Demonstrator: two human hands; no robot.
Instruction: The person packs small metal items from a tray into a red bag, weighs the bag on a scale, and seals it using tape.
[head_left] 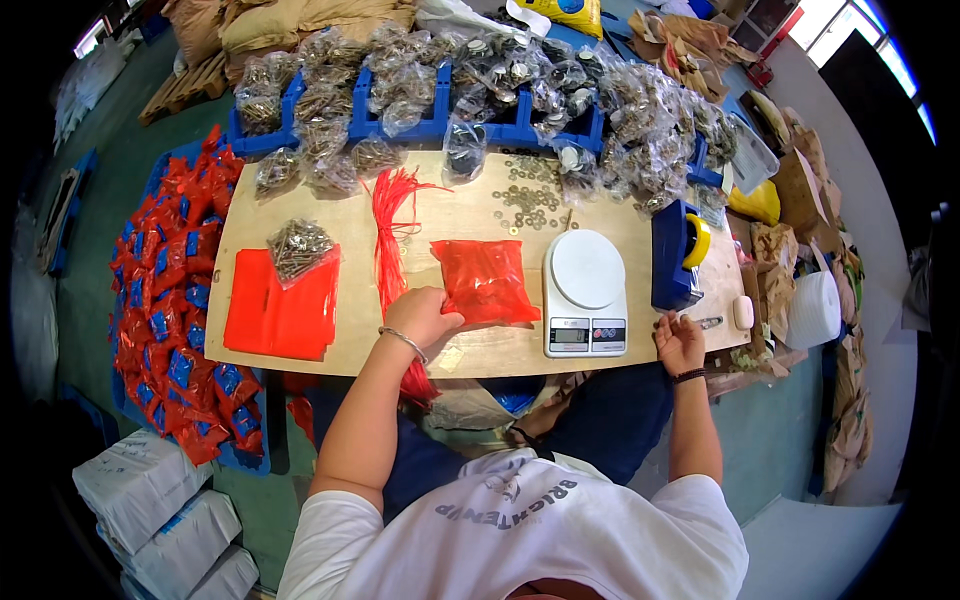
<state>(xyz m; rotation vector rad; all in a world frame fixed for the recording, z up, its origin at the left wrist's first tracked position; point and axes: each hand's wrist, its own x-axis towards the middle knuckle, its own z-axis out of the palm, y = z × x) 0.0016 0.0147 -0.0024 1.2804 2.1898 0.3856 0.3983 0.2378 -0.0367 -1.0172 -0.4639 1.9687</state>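
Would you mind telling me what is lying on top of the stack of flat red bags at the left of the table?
A clear bag of small metal parts lies on the red bag stack's upper edge. Whatever the stack covers cannot be seen.

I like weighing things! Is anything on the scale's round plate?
Empty: the white scale shows a bare round plate; the red bag lies beside it.

Wooden table [350,215] bears red bags [283,305], scale [586,293], washers [527,205].
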